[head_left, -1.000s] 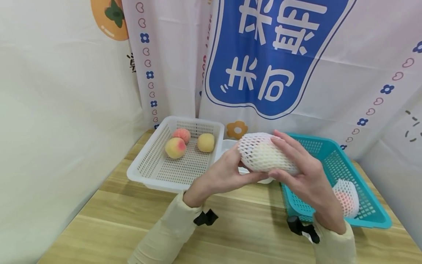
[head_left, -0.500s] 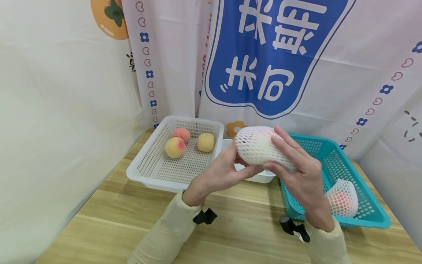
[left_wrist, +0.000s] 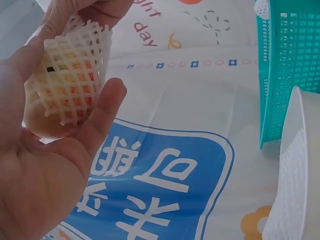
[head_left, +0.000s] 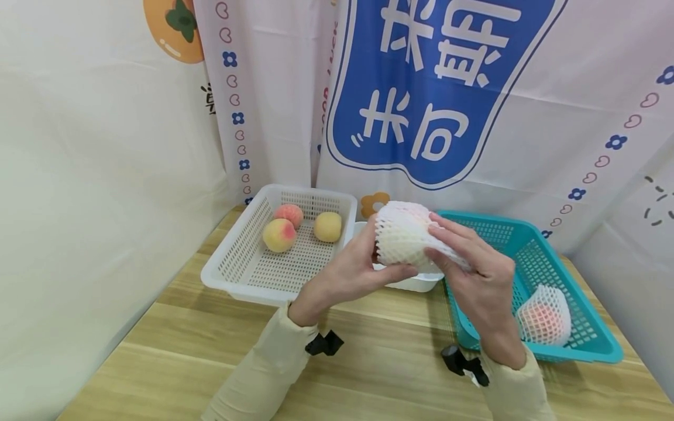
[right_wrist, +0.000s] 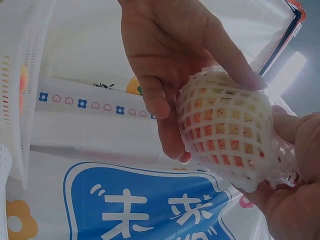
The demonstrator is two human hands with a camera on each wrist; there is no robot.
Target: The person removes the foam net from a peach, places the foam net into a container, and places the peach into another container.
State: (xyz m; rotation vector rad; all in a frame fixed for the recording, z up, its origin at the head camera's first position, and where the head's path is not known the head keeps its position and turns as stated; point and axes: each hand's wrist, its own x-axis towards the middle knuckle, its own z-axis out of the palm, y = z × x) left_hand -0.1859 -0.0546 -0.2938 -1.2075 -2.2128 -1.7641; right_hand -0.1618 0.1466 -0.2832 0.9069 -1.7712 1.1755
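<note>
A peach in a white foam net (head_left: 404, 235) is held up between both hands over the middle of the table. My left hand (head_left: 354, 264) grips its left side, fingers behind and thumb below. My right hand (head_left: 478, 273) pinches the gathered end of the net on the right. In the left wrist view, the peach's rounded end shows bare past the net edge beside the left palm (left_wrist: 45, 175). Through the mesh in the right wrist view, the peach (right_wrist: 225, 125) looks yellow and red.
A white basket (head_left: 231, 290) at the left has two peaches (head_left: 279, 235) and a yellow round fruit (head_left: 328, 227). Behind the hands stands a small white container (head_left: 421, 285). The teal basket (head_left: 595, 352) at the right has another netted peach (head_left: 544, 316).
The netted peach has risen a little and shifted left. My right hand has moved slightly left, now at the net's drawn-out end, while my left hand stays around the peach.
</note>
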